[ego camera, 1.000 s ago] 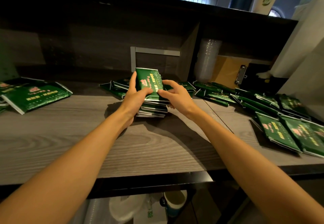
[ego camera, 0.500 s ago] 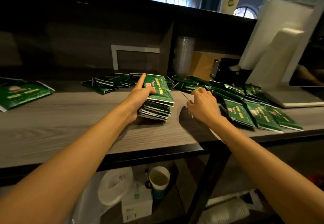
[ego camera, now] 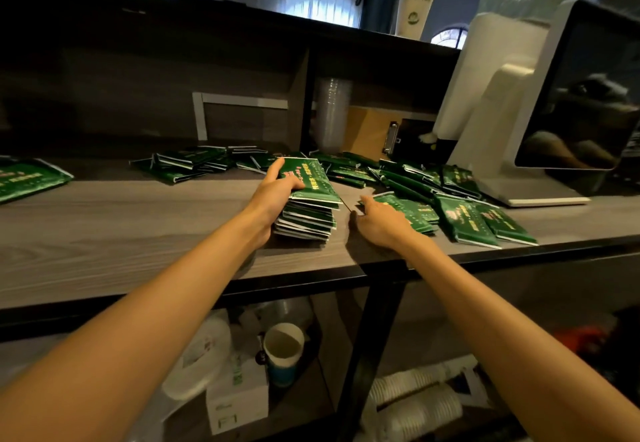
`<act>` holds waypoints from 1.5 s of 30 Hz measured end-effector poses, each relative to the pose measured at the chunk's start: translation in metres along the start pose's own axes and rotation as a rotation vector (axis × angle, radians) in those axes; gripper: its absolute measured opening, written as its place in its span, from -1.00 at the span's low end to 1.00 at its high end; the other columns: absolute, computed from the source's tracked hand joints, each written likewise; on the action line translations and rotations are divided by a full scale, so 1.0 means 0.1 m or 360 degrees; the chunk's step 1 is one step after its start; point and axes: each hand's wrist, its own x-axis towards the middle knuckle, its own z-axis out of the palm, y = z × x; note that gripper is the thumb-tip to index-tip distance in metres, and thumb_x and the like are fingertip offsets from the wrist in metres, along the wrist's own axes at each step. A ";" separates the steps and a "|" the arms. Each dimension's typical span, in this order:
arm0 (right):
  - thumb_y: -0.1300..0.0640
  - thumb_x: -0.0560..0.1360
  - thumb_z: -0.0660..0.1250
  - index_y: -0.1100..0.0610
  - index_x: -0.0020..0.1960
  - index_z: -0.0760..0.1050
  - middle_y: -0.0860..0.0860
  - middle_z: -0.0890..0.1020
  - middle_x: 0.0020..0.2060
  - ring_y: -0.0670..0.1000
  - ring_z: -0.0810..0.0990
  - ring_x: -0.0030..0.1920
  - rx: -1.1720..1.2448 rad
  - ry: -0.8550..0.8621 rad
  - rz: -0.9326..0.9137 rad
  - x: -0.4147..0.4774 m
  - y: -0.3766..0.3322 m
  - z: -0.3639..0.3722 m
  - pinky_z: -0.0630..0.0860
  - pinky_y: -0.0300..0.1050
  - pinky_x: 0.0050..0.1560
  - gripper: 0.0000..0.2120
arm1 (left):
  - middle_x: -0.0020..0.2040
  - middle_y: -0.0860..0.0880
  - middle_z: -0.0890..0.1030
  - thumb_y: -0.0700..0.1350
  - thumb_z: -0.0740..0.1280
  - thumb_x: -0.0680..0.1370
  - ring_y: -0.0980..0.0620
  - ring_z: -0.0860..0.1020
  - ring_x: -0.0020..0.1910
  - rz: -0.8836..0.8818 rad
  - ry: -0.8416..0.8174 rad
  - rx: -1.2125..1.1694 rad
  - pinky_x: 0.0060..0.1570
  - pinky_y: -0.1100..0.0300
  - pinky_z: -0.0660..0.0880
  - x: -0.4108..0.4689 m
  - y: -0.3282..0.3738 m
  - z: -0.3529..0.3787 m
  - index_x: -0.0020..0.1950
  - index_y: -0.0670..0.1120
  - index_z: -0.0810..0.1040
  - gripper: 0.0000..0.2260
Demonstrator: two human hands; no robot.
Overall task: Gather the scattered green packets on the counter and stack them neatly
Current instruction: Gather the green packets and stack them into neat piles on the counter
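White screen terminal (ego camera: 491,102) at right, brown clipboard (ego camera: 369,133) beside stacked clear cups (ego camera: 334,112), blue paper cup (ego camera: 282,355) below

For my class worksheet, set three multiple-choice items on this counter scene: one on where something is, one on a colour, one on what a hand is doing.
1. The open paper cup stands: A. on a chair; B. below the counter; C. on a window sill.
2. The loose packets are: A. red; B. green; C. yellow.
3. The left hand: A. hangs free; B. holds a pen; C. grips the stack of packets.
Answers: 1 B, it shows beneath the countertop's front edge. 2 B, every wrapper is green. 3 C, its thumb and fingers clasp the pile's top.
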 end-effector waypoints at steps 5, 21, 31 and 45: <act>0.47 0.50 0.05 0.18 0.49 0.14 0.16 0.27 0.45 0.16 0.29 0.41 0.0734 -0.0092 -0.0223 0.09 -0.27 0.01 0.37 -0.02 0.25 -0.42 | 0.17 -0.01 0.38 -0.25 0.18 0.57 0.03 0.53 -0.12 0.0033 0.0122 0.0010 -0.25 0.17 0.51 0.02 0.02 -0.17 0.52 0.09 0.12 -0.44; -0.14 0.33 0.49 0.18 -0.16 0.40 0.05 0.45 -0.31 0.04 0.44 -0.20 0.0477 0.0051 0.0067 0.41 -0.42 0.00 0.26 -0.11 -0.33 -0.56 | 0.37 -0.09 0.40 -0.23 0.24 0.54 -0.10 0.46 0.24 0.0189 0.0432 0.0031 0.26 -0.06 0.43 0.32 0.02 -0.54 0.51 0.10 0.15 -0.42; 0.37 0.47 0.14 0.26 0.19 0.41 0.11 0.49 0.09 0.06 0.46 0.04 0.2076 0.0127 0.0066 0.57 -0.88 -0.02 0.43 0.03 0.07 -0.70 | 0.34 -0.05 0.40 -0.22 0.22 0.57 0.02 0.43 0.20 0.0302 0.0380 0.0133 0.18 0.12 0.39 0.49 0.00 -0.67 0.51 0.09 0.15 -0.45; 0.10 0.56 0.25 0.23 0.21 0.46 0.02 0.55 -0.13 -0.07 0.50 -0.30 0.1279 0.0347 -0.0409 0.45 -1.03 0.06 0.48 -0.26 -0.36 -0.71 | 0.15 -0.08 0.53 -0.19 0.35 0.47 -0.10 0.51 0.18 0.0223 0.0190 0.0022 0.26 -0.07 0.41 0.42 -0.03 -0.62 0.46 0.02 0.15 -0.38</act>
